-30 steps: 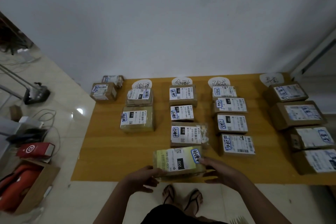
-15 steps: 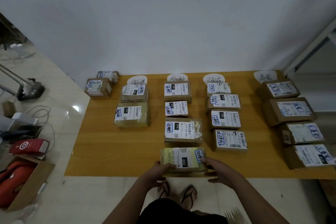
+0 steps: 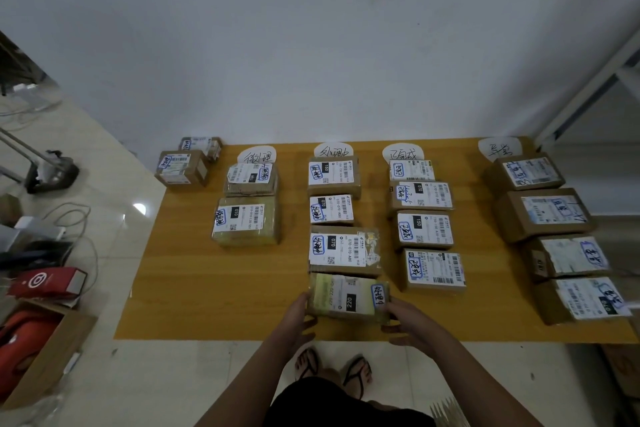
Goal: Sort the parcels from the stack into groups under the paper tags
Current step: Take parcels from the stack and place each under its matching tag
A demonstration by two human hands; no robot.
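Far left, on the pale tiled floor [image 3: 114, 288]: an open brown cardboard carton [image 3: 52, 354] holding something orange-red, not identifiable. Beside it a red box with a white ring logo [image 3: 46, 282]; its text is unreadable.

Two small brown cardboard parcels [image 3: 181, 168] sit at the far-left corner of the wooden yellow-brown table [image 3: 214, 288], apart from the columns.

Four white paper tags with black handwriting [image 3: 257, 155] lie along the table's far edge, the script too loose to read.
- Column 1: two parcels. The nearer, a tape-wrapped yellowish parcel [image 3: 246, 221], has a label reading "010". The table is bare from there to the near edge.
- Column 2: four parcels, labels "150", "070", "070", then the yellow-green taped parcel with a "220" label [image 3: 348, 295] at the near end, touching the third parcel [image 3: 343, 250]. It lies flat on the table, close to the near edge.
- Column 3: four brown boxes; "070" and "150" are legible on the middle two [image 3: 420, 213].
- Column 4: four larger brown boxes [image 3: 543, 213] at the right edge, print blurred. A wide bare strip separates columns 3 and 4.

Left hand [image 3: 299, 314]: grip loosely curved, fingers against the "220" parcel's left end. Right hand [image 3: 407, 324]: fingers spread against its right near corner. Neither grip wraps around the parcel.
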